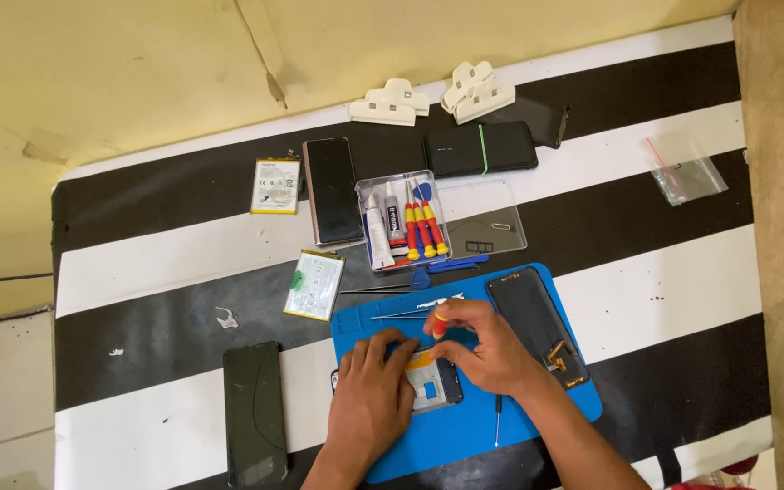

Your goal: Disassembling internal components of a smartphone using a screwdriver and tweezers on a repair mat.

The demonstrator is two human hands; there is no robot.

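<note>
A table (646, 272) covered in broad black and white stripes stands against a pale yellow wall (138, 63), with light grey floor (2, 399) at its left.

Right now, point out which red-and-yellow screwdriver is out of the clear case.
The screwdriver pinched in the right hand, tip down over the opened phone on the blue mat. The other screwdrivers lie in the clear case.

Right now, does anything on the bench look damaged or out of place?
Mostly orderly. The opened phone under the left hand and right hand has its back off. A detached screen lies on the blue mat, and two batteries lie loose.
</note>
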